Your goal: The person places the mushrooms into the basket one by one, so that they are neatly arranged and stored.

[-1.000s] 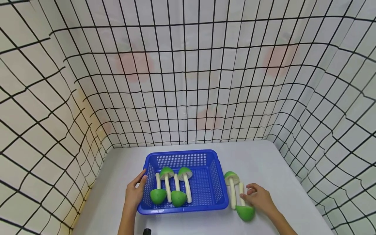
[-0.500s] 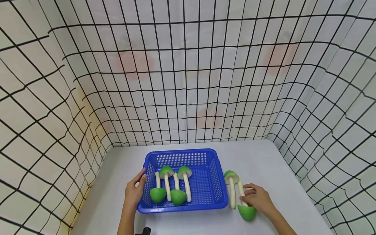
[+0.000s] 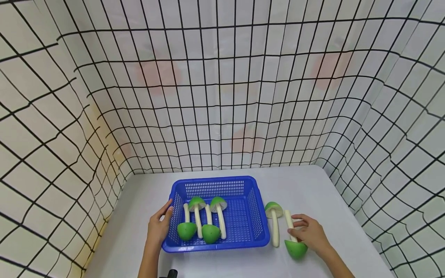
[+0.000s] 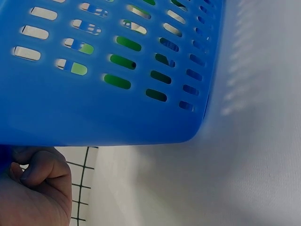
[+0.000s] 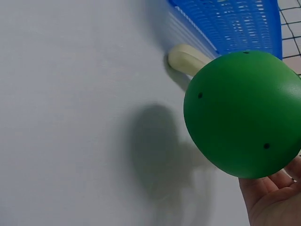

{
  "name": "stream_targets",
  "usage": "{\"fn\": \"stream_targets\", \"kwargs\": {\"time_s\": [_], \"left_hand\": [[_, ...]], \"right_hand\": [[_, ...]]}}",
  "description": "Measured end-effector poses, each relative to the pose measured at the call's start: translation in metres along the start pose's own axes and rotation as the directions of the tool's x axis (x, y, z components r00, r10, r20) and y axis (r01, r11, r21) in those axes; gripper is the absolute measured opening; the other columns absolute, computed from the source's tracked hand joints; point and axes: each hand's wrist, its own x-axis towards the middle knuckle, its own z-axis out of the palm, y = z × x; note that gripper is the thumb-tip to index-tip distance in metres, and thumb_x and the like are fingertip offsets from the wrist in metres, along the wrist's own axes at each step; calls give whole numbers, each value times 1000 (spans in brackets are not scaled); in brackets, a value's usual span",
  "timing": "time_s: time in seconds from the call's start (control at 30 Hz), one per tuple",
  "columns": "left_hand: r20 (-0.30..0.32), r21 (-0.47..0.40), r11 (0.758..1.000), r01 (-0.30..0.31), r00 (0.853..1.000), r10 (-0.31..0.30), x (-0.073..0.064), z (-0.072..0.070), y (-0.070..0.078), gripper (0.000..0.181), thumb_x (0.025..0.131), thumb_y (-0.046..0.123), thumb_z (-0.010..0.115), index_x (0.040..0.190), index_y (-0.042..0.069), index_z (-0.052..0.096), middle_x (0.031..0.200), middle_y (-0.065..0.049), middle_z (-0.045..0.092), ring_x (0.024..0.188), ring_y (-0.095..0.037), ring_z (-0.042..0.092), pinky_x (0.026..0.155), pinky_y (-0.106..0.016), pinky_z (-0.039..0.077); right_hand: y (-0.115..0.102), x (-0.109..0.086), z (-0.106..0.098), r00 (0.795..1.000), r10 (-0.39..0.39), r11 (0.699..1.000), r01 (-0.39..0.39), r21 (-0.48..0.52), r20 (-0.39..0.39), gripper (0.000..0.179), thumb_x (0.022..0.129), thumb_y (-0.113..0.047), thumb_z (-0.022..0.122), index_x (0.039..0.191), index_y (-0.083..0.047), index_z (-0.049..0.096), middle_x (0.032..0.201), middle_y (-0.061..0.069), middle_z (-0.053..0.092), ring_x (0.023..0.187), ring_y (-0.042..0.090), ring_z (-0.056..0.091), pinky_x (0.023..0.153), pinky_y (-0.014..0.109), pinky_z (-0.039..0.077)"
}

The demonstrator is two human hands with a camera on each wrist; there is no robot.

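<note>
A blue plastic basket (image 3: pixel 240 245) sits on the white table with several toy mushrooms inside, such as one with a green cap (image 3: pixel 187 231) toward me. My left hand (image 3: pixel 159 227) grips the basket's left rim, thumb and fingers at the edge. To the right of the basket, my right hand (image 3: pixel 310 234) pinches the pale stem of another toy mushroom (image 3: pixel 296 250), green cap toward me. In the right wrist view its round cap (image 5: pixel 244 115) hides most of the fingers, and a shadow falls on the table apart from it. One more mushroom (image 3: pixel 275 231) lies between that hand and the basket.
Walls of white cloth with a black grid (image 3: pixel 222 96) enclose the table (image 3: pixel 139 197) at the back and both sides. A small black object (image 3: pixel 172 273) shows at the front edge, left of the middle.
My right fingers have closed on the mushroom's stem and shifted it slightly right, away from the one beside it. The left hand and the basket stay in place.
</note>
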Motion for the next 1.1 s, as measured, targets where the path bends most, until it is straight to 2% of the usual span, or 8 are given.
{"fn": "stream_targets", "kwargs": {"time_s": [0.23, 0.43, 0.8, 0.97, 1.1], "left_hand": [[7, -10, 1000, -8, 1000, 8, 0, 0, 0, 55, 93, 65, 45, 141, 39, 49, 135, -13, 53, 127, -36, 46, 103, -63, 36], [12, -16, 1000, 9, 1000, -9, 0, 1, 1, 54, 93, 64, 46, 141, 40, 49, 138, -13, 51, 131, -38, 43, 105, -65, 32], [5, -29, 999, 14, 1000, -14, 1, -1, -1, 52, 93, 63, 47, 140, 40, 50, 138, -11, 51, 133, -38, 42, 105, -65, 33], [-2, -25, 1000, -6, 1000, 6, 0, 0, 0, 53, 94, 62, 47, 141, 38, 50, 137, -13, 53, 130, -38, 45, 103, -63, 36], [-7, -23, 1000, -20, 1000, 20, 0, 1, 0, 52, 95, 60, 46, 140, 37, 51, 137, -12, 53, 132, -38, 44, 104, -62, 36]], "right_hand": [[-8, 0, -10, 999, -32, 999, 32, 25, -5, 60, 77, -25, 82, 129, -12, 56, 112, 12, 67, 73, 16, 68, 61, 30, 56], [-14, 4, -13, 998, -60, 998, 61, 34, -18, 61, 79, -28, 81, 131, -13, 54, 115, 13, 66, 74, 13, 68, 62, 29, 56], [-31, 5, -17, 995, -90, 994, 93, 61, -44, 60, 80, -24, 80, 131, -12, 53, 113, 15, 65, 72, 14, 67, 60, 30, 56], [-36, 7, -19, 995, -93, 993, 96, 71, -41, 61, 80, -26, 80, 133, -14, 52, 115, 14, 64, 75, 12, 68, 61, 30, 56], [-42, 9, -20, 990, -135, 986, 138, 92, -35, 60, 82, -25, 78, 134, -13, 51, 117, 17, 63, 77, 12, 68, 61, 31, 57]]}}
